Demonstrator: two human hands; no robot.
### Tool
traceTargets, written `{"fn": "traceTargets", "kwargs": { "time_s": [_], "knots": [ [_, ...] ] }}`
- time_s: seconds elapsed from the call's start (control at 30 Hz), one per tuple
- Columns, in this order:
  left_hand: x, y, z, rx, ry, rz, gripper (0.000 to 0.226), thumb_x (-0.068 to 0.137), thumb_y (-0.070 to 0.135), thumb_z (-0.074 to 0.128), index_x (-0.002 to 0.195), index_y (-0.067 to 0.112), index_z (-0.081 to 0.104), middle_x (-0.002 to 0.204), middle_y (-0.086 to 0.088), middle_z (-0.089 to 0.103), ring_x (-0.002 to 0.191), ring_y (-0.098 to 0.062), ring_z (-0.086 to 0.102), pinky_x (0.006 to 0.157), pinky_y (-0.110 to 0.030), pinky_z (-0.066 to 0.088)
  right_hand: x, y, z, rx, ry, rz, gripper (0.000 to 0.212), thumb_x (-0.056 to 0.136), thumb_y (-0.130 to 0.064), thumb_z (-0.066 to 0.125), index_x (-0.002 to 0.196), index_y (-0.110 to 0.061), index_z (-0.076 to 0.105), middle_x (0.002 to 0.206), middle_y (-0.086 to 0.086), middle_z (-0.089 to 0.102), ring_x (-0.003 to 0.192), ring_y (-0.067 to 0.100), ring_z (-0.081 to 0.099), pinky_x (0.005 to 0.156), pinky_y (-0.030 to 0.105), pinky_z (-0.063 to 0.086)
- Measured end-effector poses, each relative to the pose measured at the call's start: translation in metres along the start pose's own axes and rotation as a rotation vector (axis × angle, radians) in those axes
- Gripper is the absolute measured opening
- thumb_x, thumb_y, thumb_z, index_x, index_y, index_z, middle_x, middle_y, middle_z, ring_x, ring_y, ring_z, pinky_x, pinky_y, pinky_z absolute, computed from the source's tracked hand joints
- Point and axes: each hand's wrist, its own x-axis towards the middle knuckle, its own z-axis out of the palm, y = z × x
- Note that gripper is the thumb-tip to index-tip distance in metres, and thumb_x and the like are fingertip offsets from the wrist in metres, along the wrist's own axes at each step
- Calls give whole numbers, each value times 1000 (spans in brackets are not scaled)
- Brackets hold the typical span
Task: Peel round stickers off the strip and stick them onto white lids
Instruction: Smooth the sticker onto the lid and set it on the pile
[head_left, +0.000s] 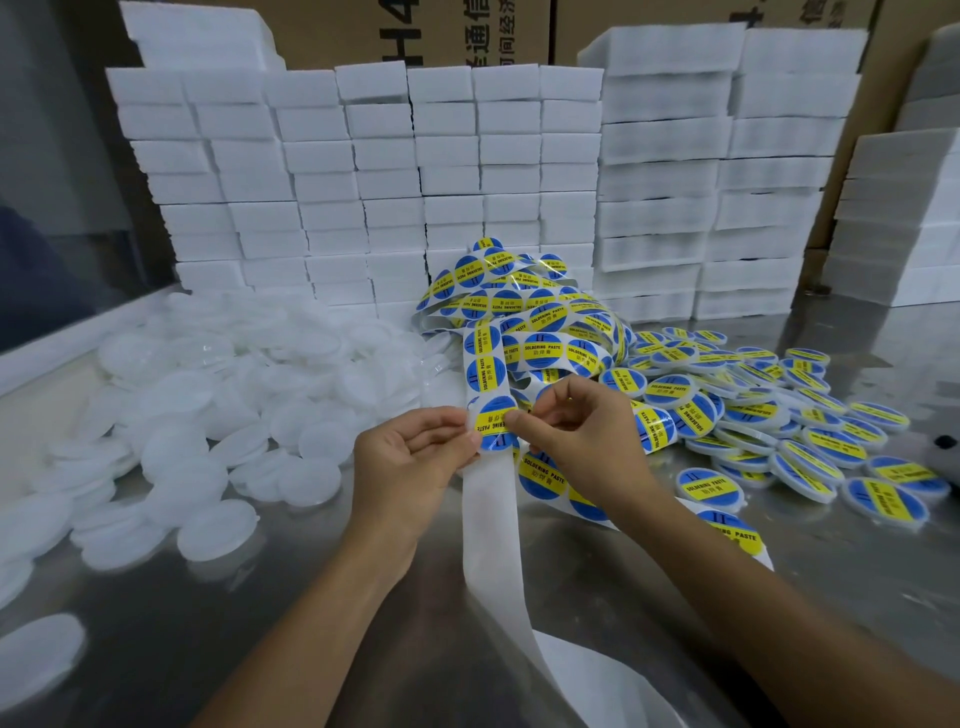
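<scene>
From my head camera I look down at a shiny metal surface (270, 613). My left hand (410, 462) pinches the white paper strip (488, 519) at its left edge, right beside a round sticker (493, 422). My right hand (576, 431) pinches the right edge of that same blue and yellow sticker with thumb and first finger. The sticker sits on the strip, between my two hands. I think I am just starting to peel it.

The strip below the sticker is bare and hangs down toward me. Above, it runs up into a tangled heap of stickers (524, 306).

The sticker looks thin, light and floppy. It could curl and stick to itself, so I would hold it only by the very edge.

Plain white lids (218, 395) lie in a big pile on my left. Lids with stickers already on (789, 415) lie in a pile on my right. White foam blocks (363, 182) are stacked behind.
</scene>
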Motion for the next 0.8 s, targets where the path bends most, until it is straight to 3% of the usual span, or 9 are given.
{"fn": "traceTargets", "kwargs": {
  "time_s": [0.13,0.23,0.43,0.5,0.63,0.73,0.8],
  "knots": [
    [-1,4,-1,-85,-12,-9,19,72,-4,77,79,14,74,80,-10,76,76,-23,74,66,-25,59,-1,0,-2,-167,18,-15,25,79,-40,78,85,-19,67,60,4,68,59,22,68,58,35,58],
    [-1,7,1,-236,-55,-111,24,63,6,77,86,7,71,85,-14,76,78,-26,74,64,-27,59,-4,-1,0,-163,3,-91,22,85,-36,73,103,-25,69,77,0,72,65,16,69,66,35,60],
    [-2,7,6,-437,-118,-243,46,66,5,68,112,0,61,93,-18,75,85,-25,74,66,-28,59,-10,-6,11,-63,-113,-112,54,79,-40,74,126,-14,64,94,18,67,70,33,67,70,46,58],
    [-2,7,5,-425,-132,-256,51,67,5,68,116,-1,61,93,-18,74,85,-24,74,66,-28,59,-9,-6,9,-37,-92,-120,42,84,-27,75,121,-10,65,88,23,67,71,37,65,67,43,57],
    [-2,6,3,-401,-191,-264,39,68,7,67,107,5,67,92,-16,74,86,-24,74,68,-29,59,-6,-8,7,-2,-47,-152,8,94,-17,65,99,-12,68,70,13,70,50,19,63,54,32,56],
    [-3,6,3,-388,-239,-255,35,71,6,65,106,7,69,97,-16,74,93,-25,73,73,-28,59,-5,-5,9,-15,1,-149,14,98,-14,58,90,-9,68,56,5,65,43,10,58,50,29,53],
    [-4,6,4,-384,-237,-256,36,71,7,66,107,6,69,100,-17,74,95,-25,72,73,-28,59,-6,-2,11,-15,-1,-143,15,98,-19,59,93,-7,68,58,3,66,46,12,61,54,33,55]
  ]
}}
